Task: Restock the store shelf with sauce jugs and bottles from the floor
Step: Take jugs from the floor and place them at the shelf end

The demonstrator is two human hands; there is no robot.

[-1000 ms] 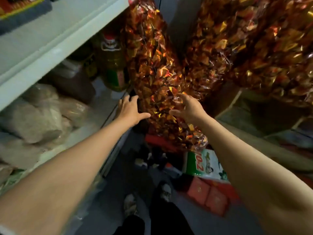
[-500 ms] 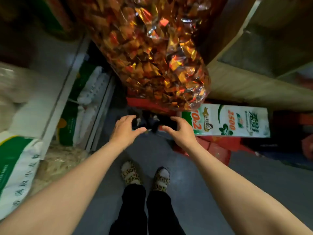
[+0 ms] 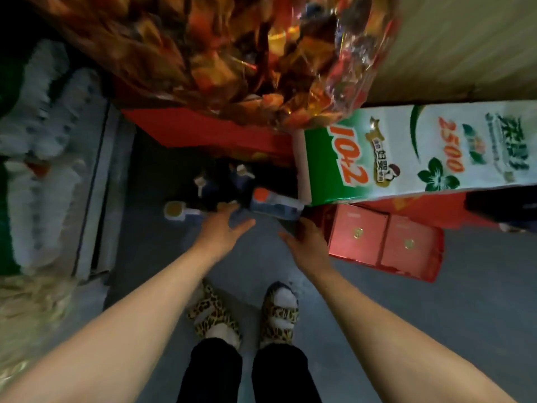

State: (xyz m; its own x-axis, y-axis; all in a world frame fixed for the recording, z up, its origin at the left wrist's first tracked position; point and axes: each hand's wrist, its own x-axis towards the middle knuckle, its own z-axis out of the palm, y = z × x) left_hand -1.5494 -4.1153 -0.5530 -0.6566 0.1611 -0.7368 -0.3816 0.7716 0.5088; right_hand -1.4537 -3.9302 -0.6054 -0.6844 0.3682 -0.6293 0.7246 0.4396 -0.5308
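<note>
Both hands reach down toward a dark huddle of sauce containers on the floor, tucked under the front edge of a red carton [image 3: 203, 132]. The left hand [image 3: 222, 228] has its fingers spread and straight, holding nothing, its fingertips just at the lying bottle [image 3: 276, 205] with the orange label patch; whether they touch it I cannot tell, since the frame is smeared. The right hand [image 3: 308, 242] is likewise loose-fingered and empty, hovering near that bottle's base, beside the corner of the red gift boxes [image 3: 383, 242].

Behind the lying bottle stand two dark jugs [image 3: 223, 181] with pale caps, and a white-capped bottle [image 3: 180, 210] lies at the left edge of the group.

What could go wrong:
- The lying bottle looks round; a glancing touch could roll it further under the red carton or against the green-and-white tissue pack [image 3: 392, 158].
- The standing jugs are close together; fingers groping in the gloom could topple one onto the others.
- A full jug is probably heavy, and a one-handed lift by the cap rather than the handle could slip.
- The big bag of foil-wrapped sweets [image 3: 232, 59] hangs right over the group; rising with a jug could snag or knock it.
- The person's slippered feet [image 3: 247, 315] are near; a dropped jug would land there.
</note>
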